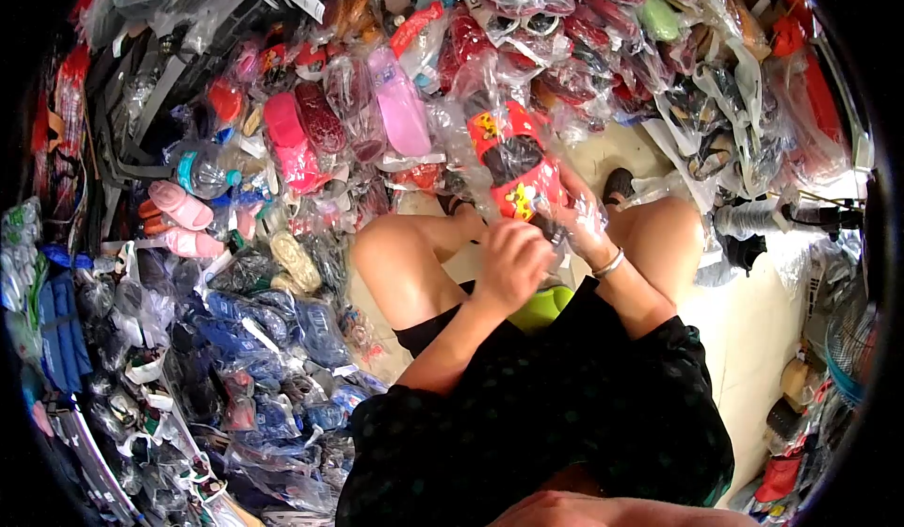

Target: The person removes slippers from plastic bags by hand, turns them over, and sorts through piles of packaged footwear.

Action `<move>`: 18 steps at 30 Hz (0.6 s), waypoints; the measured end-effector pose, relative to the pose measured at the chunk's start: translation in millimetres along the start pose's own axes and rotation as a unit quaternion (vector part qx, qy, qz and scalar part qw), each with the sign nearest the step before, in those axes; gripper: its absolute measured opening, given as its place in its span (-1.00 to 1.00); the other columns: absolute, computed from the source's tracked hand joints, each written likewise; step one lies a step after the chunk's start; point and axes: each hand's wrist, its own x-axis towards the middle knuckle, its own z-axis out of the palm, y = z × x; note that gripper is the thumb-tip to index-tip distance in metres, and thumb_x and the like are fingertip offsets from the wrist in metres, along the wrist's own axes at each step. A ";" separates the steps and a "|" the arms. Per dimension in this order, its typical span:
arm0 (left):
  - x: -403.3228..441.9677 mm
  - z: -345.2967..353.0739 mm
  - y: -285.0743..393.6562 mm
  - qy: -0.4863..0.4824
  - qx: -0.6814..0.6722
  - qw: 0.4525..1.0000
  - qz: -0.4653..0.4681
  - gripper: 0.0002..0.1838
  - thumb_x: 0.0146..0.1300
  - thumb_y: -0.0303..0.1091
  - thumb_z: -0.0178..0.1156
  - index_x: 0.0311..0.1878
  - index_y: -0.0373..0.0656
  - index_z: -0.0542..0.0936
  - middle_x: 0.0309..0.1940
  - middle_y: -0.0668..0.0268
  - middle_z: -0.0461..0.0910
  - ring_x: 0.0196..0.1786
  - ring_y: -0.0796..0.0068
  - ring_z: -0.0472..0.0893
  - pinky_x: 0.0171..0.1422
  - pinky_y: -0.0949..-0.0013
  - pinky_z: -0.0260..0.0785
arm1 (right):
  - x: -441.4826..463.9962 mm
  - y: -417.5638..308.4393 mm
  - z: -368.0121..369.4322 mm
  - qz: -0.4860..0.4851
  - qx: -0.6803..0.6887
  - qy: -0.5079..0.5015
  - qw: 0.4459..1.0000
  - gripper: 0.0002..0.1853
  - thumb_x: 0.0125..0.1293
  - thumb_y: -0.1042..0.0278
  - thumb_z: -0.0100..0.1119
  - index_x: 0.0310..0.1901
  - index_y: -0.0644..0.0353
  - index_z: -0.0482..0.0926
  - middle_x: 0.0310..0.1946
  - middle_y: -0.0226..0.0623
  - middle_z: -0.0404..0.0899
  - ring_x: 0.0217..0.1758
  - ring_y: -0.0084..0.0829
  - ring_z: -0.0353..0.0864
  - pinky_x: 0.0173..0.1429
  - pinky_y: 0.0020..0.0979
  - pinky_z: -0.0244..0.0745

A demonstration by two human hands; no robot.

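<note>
In the head view, the right hand [582,221] has its grip closed on the lower end of the red footwear [517,157], which sits in a clear bag [478,80] just beyond the knees [379,256], while the left hand [516,263] curls its fingers in near that end, and I cannot tell whether they pinch anything. The film looks slick, so a loosened right grip could drop it onto the floor [753,339], and a hard tug could tear the bag
</note>
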 end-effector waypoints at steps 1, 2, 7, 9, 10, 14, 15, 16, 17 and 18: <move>-5.3 -3.8 -7.8 0.054 -0.008 0.998 -0.044 -0.81 0.04 -0.37 0.24 -0.31 -0.15 0.45 -0.24 0.27 0.40 -0.11 0.21 0.40 0.00 0.14 0.19 | -1.8 -1.9 0.8 -0.003 0.045 0.012 0.999 -0.27 0.03 0.44 0.33 0.25 0.31 0.20 0.16 -0.20 0.34 0.14 -0.42 0.37 0.24 -0.39 0.27; -11.1 -6.1 -12.7 0.105 -0.016 0.990 -0.089 -0.78 0.04 -0.34 0.26 -0.30 -0.15 0.45 -0.22 0.25 0.40 -0.09 0.19 0.39 0.01 0.13 0.19 | -5.8 -8.0 3.1 0.054 0.138 0.029 0.989 -0.24 0.02 0.45 0.34 0.26 0.32 0.17 0.15 -0.20 0.34 0.15 -0.37 0.37 0.24 -0.36 0.29; -19.7 5.2 -20.6 0.160 -0.096 0.966 -0.179 -0.53 0.00 -0.29 0.30 -0.07 -0.20 0.32 -0.16 0.09 0.38 -0.08 0.05 0.39 0.09 0.10 0.18 | -7.8 -21.4 8.5 0.047 0.196 0.002 0.980 -0.24 0.03 0.47 0.31 0.26 0.31 0.14 0.13 -0.21 0.36 0.14 -0.35 0.41 0.21 -0.33 0.34; -22.7 3.7 -20.6 0.148 -0.204 0.926 -0.281 -0.67 0.02 -0.36 0.25 -0.17 -0.22 0.38 -0.28 0.10 0.43 -0.17 0.05 0.43 0.08 0.07 0.20 | -7.8 -20.0 8.7 0.057 0.213 0.013 0.975 -0.25 0.02 0.47 0.32 0.25 0.29 0.16 0.11 -0.21 0.38 0.12 -0.35 0.42 0.19 -0.33 0.36; -24.4 5.1 -25.4 0.149 -0.205 0.926 -0.279 -0.67 0.02 -0.36 0.25 -0.17 -0.22 0.38 -0.28 0.10 0.43 -0.17 0.05 0.43 0.08 0.07 0.20 | -6.6 -22.5 10.6 0.067 0.231 0.022 0.970 -0.26 0.02 0.46 0.32 0.24 0.28 0.18 0.09 -0.21 0.40 0.10 -0.35 0.44 0.18 -0.33 0.38; -15.6 5.1 -10.3 0.005 -0.036 0.996 -0.087 -0.85 0.09 -0.34 0.08 -0.46 -0.20 0.39 -0.52 0.14 0.41 -0.34 0.07 0.43 -0.16 0.07 0.26 | -5.0 -29.7 11.8 0.053 0.187 0.040 0.980 -0.32 0.04 0.44 0.31 0.19 0.29 0.22 0.01 -0.20 0.46 0.04 -0.37 0.48 0.10 -0.33 0.44; -20.2 9.0 -1.8 -0.013 -0.077 0.991 -0.113 -0.86 0.09 -0.35 0.08 -0.46 -0.20 0.39 -0.52 0.14 0.41 -0.34 0.08 0.43 -0.14 0.06 0.25 | -2.7 -20.1 13.7 0.026 0.167 0.083 0.982 -0.35 0.07 0.44 0.29 0.19 0.32 0.22 0.01 -0.20 0.45 0.03 -0.40 0.47 0.12 -0.36 0.40; -23.3 11.6 3.1 -0.032 -0.117 0.983 -0.138 -0.86 0.09 -0.35 0.07 -0.46 -0.20 0.39 -0.52 0.14 0.41 -0.34 0.08 0.43 -0.11 0.04 0.25 | -2.6 -17.3 10.3 0.025 0.165 0.084 0.982 -0.35 0.07 0.44 0.29 0.19 0.32 0.22 0.01 -0.20 0.45 0.03 -0.40 0.47 0.12 -0.36 0.40; -23.0 8.0 -3.4 -0.034 -0.104 0.985 -0.133 -0.88 0.08 -0.37 0.07 -0.47 -0.20 0.39 -0.50 0.14 0.42 -0.33 0.08 0.43 -0.12 0.06 0.25 | -2.5 -15.6 8.4 -0.022 0.096 0.073 0.992 -0.34 0.06 0.45 0.28 0.20 0.31 0.22 0.01 -0.21 0.45 0.03 -0.42 0.46 0.14 -0.38 0.37; -22.2 3.0 -7.8 -0.031 -0.065 0.989 -0.130 -0.88 0.07 -0.37 0.08 -0.47 -0.19 0.40 -0.48 0.14 0.45 -0.32 0.09 0.44 -0.11 0.12 0.28 | -2.2 -16.5 8.6 -0.070 0.027 0.064 0.995 -0.34 0.06 0.46 0.28 0.21 0.30 0.22 0.01 -0.23 0.45 0.03 -0.44 0.45 0.15 -0.40 0.35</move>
